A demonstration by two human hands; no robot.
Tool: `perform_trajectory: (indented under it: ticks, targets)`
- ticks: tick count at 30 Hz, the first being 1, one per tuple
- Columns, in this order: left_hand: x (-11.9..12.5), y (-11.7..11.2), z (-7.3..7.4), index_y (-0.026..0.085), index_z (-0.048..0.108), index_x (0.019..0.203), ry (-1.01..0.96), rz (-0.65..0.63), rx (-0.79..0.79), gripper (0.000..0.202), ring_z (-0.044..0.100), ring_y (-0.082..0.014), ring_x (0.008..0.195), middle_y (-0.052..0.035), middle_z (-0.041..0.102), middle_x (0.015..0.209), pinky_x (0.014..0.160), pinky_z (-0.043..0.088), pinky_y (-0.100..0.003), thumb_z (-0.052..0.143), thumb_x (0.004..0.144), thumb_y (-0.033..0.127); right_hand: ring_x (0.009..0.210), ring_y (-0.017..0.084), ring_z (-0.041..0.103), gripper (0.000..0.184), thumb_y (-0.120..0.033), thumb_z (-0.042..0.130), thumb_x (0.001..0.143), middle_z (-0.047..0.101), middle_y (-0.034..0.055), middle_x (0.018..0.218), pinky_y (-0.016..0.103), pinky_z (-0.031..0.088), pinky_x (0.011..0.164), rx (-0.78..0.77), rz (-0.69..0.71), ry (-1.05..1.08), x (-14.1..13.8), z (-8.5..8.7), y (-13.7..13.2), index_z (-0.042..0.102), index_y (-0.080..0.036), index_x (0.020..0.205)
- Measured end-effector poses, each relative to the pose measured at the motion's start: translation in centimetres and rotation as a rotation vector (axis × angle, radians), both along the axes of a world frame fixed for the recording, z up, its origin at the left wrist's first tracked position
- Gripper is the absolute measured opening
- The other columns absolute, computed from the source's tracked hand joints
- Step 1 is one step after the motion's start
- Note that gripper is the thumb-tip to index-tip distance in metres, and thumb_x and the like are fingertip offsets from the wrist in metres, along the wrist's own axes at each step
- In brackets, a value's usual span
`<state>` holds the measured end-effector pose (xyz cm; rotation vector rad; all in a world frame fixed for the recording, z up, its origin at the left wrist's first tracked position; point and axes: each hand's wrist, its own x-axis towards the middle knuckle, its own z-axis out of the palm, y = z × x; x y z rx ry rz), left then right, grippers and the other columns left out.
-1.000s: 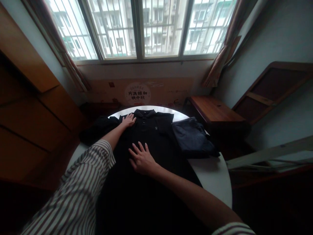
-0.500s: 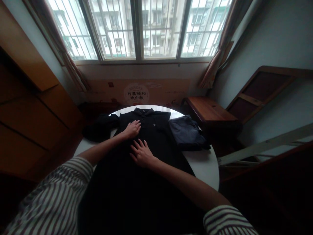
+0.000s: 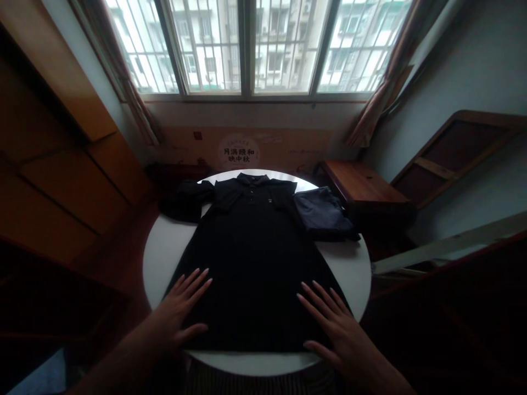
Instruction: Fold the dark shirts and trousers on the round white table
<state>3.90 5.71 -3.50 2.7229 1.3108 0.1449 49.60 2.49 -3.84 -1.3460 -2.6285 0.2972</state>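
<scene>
I see the black shirt (image 3: 251, 258) flat on the desk (image 3: 164, 247), looks mostly smoothed, not folded yet. Left hand (image 3: 181, 304) and right hand (image 3: 331, 321) are at its lower sides, grip spread apart, holding nothing.

Bench (image 3: 164, 252): white, round top; folded dark grey cloth (image 3: 321, 211) near its right edge; black cloth bundle (image 3: 185, 202) at far left, details lost in shadow; beyond, a barred window (image 3: 246, 49), pale buildings (image 3: 278, 24) outside, curtains (image 3: 144, 118) gathered at both sides; under the sill, a tan banner (image 3: 185, 144) with dark characters in a pale circle; right, brown wooden side table (image 3: 366, 184), wood-framed panel (image 3: 430, 166) leaning, pale rail (image 3: 448, 242); left, orange-brown cabinet (image 3: 117, 170).
</scene>
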Motion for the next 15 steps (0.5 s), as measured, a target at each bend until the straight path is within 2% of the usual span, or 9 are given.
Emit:
perform_trajectory:
  ticks: [2, 3, 7, 9, 12, 15]
  targets:
    - [-1.2, -1.8, 0.1, 0.025, 0.015, 0.159, 0.008, -0.06, -0.002, 0.094, 0.023, -0.0374, 0.148, -0.0121, 0.021, 0.163, 0.114, 0.031, -0.06, 0.061, 0.086, 0.063, 0.148, 0.034, 0.026, 0.083, -0.058, 0.061, 0.089, 0.028, 0.008, 0.161, 0.058, 0.031, 0.116, 0.066, -0.006, 0.012, 2.0, -0.6, -1.1, 0.025, -0.028, 0.157]
    - [-1.7, -2.4, 0.2, 0.026, 0.018, 0.159, 0.003, -0.08, 0.006, 0.092, 0.026, -0.0369, 0.148, -0.0114, 0.025, 0.162, 0.113, 0.036, -0.058, 0.063, 0.087, 0.06, 0.147, 0.033, 0.029, 0.08, -0.054, 0.063, 0.089, 0.031, 0.008, 0.16, 0.056, 0.034, 0.115, 0.101, -0.01, 0.02, 2.8, -0.9, -1.5, 0.028, -0.028, 0.156]
    - [-3.0, -4.0, 0.5, 0.029, 0.035, 0.153, -0.034, -0.129, 0.08, 0.06, 0.042, -0.0257, 0.141, -0.0053, 0.042, 0.155, 0.107, 0.05, -0.039, 0.056, 0.097, 0.026, 0.14, 0.031, 0.042, 0.062, -0.036, 0.062, 0.092, 0.043, 0.0072, 0.154, 0.051, 0.047, 0.108, 0.207, -0.02, 0.027, 4.6, -0.9, -2.8, 0.042, -0.029, 0.151]
    - [-3.6, -4.5, 0.5, 0.028, 0.04, 0.151, -0.027, -0.15, 0.098, 0.06, 0.048, -0.0211, 0.137, -0.0042, 0.047, 0.152, 0.106, 0.051, -0.032, 0.049, 0.095, 0.009, 0.139, 0.03, 0.044, 0.057, -0.026, 0.059, 0.092, 0.045, 0.0075, 0.152, 0.047, 0.051, 0.105, 0.215, 0.002, 0.023, 5.0, -0.6, -3.2, 0.046, -0.027, 0.148]
    - [-4.6, -4.9, 0.3, 0.024, 0.046, 0.148, -0.015, -0.139, 0.141, 0.069, 0.053, -0.0197, 0.132, -0.0047, 0.051, 0.149, 0.104, 0.052, -0.029, 0.045, 0.084, -0.002, 0.136, 0.025, 0.048, 0.058, -0.007, 0.048, 0.089, 0.048, 0.0077, 0.15, 0.038, 0.053, 0.103, 0.238, 0.048, 0.055, 5.6, -0.2, -3.3, 0.052, -0.023, 0.145]
    - [-5.5, -4.9, 0.3, 0.023, 0.053, 0.143, -0.026, -0.082, 0.198, 0.068, 0.058, -0.0211, 0.127, -0.0051, 0.056, 0.144, 0.102, 0.054, -0.031, 0.046, 0.079, -0.001, 0.126, 0.02, 0.059, 0.059, 0.0, 0.043, 0.087, 0.059, 0.008, 0.141, 0.03, 0.055, 0.099, 0.309, 0.081, 0.146, 6.1, 0.1, -3.0, 0.058, -0.022, 0.139]
